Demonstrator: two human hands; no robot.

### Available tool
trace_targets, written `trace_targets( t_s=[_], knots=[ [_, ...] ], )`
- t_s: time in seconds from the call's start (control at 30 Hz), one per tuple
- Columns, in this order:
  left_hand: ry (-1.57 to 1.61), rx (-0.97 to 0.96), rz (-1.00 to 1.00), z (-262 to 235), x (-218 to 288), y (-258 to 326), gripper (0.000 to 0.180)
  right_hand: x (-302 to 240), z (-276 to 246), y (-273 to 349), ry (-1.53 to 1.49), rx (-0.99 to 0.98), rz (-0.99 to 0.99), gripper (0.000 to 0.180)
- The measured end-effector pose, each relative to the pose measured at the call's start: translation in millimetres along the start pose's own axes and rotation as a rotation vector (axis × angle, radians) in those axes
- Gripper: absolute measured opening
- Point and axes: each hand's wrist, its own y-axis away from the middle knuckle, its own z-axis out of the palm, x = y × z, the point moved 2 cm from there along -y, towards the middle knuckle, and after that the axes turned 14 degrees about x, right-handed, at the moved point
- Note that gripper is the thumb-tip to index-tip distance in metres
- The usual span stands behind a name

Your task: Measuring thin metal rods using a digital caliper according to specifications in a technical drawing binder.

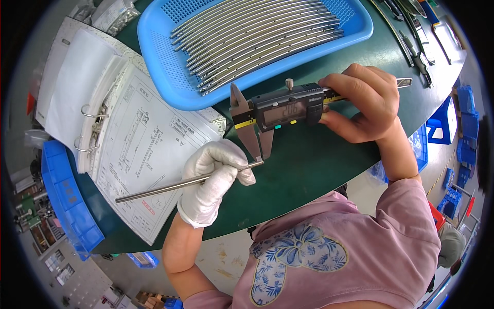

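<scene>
Left hand [213,180], gloved, pinches the rod [188,181] mid-length, its tip at the caliper [280,114] jaws above the green table [309,165]. Right hand [360,103], bare, grips the caliper beam. Judgement: keep rod square between jaws, close lightly, read once steady.
</scene>
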Motion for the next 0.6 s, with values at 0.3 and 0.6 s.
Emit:
trace_targets(
  t_s=[0.3, 0.6],
  knots=[
    [-0.019, -0.011, 0.014, 1.1, 0.6, 0.7, 0.011, -0.3, -1.9, 0.2, 0.011, 0.007, 0.001, 0.036],
    [0.031, -0.055, 0.013, 0.8, 0.8, -0.6, 0.009, 0.8, -1.4, 1.5, 0.016, 0.009, 0.009, 0.035]
  ],
)
